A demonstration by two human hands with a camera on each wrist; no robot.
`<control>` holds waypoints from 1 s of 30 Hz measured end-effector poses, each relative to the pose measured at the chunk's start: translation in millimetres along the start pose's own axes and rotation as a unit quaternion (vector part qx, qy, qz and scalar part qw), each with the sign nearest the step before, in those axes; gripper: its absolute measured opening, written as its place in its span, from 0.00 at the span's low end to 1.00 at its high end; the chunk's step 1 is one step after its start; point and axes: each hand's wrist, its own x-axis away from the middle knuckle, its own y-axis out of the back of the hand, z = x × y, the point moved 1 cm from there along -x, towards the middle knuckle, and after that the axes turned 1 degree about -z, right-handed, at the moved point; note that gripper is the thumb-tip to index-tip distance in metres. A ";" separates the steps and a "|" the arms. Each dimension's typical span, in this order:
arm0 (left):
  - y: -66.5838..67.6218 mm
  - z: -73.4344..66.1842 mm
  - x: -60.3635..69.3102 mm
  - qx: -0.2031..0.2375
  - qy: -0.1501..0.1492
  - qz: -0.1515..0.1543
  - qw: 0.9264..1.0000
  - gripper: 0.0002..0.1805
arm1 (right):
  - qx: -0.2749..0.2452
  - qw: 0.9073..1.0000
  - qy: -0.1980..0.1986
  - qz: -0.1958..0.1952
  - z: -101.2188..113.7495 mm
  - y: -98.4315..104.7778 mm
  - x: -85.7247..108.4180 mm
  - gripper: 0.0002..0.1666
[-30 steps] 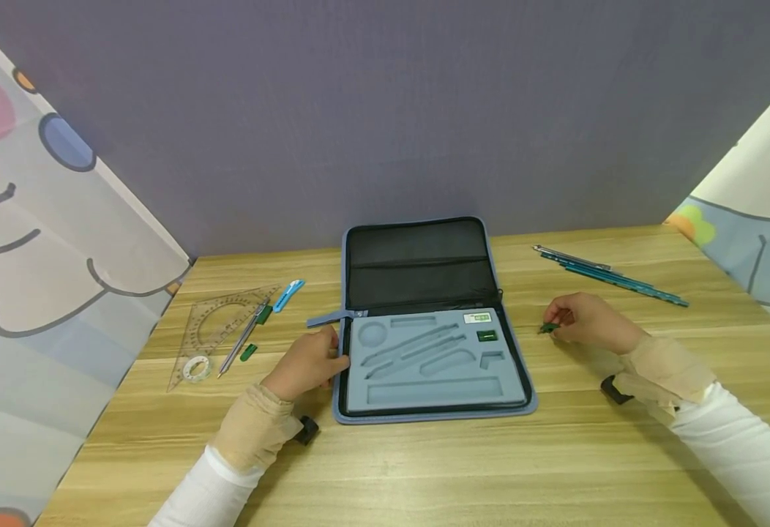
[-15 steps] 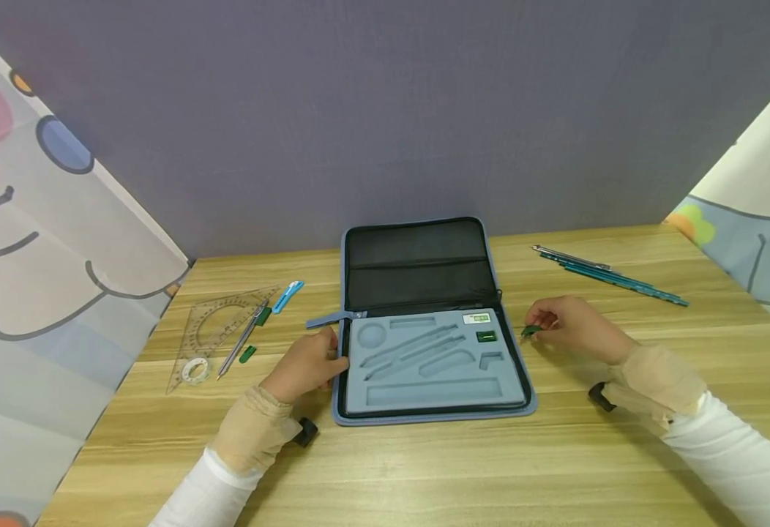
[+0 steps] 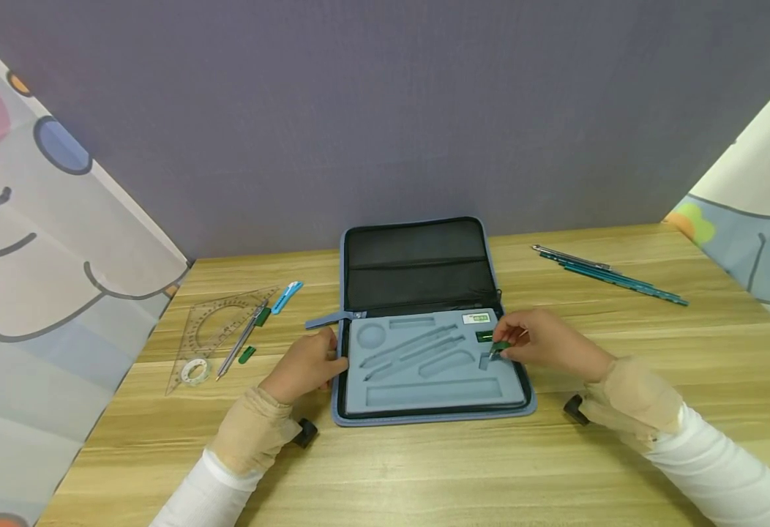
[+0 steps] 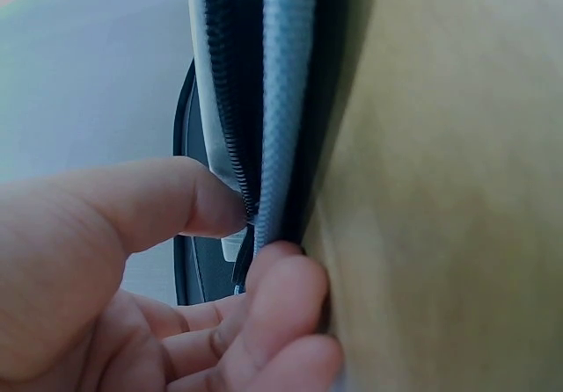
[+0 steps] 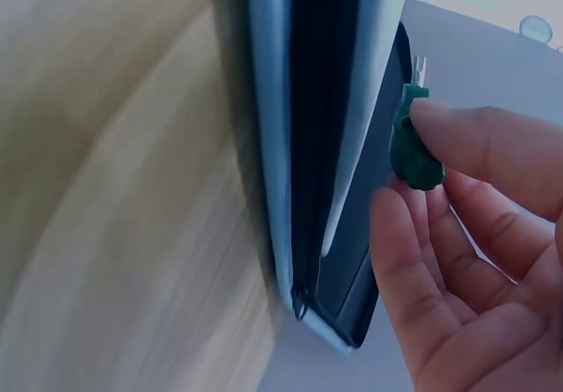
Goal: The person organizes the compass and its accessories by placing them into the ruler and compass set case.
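An unzipped blue case lies open on the table, its light blue tray carrying shaped recesses. My right hand is over the tray's right side, near the angular recess. Between its thumb and fingers it pinches a small green piece with a metal prong, plain in the right wrist view. A green sharpener and a white eraser sit in the tray. My left hand grips the case's left edge, thumb on the zipper side and fingers outside in the left wrist view.
On the left lie a clear set square, a tape roll, a compass, two small green items and a blue cutter. Teal pencils and a silver pen-like tool lie at the back right.
My right hand has moved left with the green piece, from the table beside the case to above the tray. My left hand has stayed at the case's edge.
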 end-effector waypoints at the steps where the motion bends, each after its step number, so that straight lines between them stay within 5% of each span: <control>1: 0.1 -0.1 0.1 0.000 0.000 0.000 1.000 0.14 | -0.003 1.000 0.003 0.005 0.9 -1.5 -0.6 0.09; 30: 0.9 -0.9 0.0 -0.003 0.006 0.005 1.000 0.14 | 0.016 0.998 0.029 0.051 7.1 -11.2 -6.5 0.08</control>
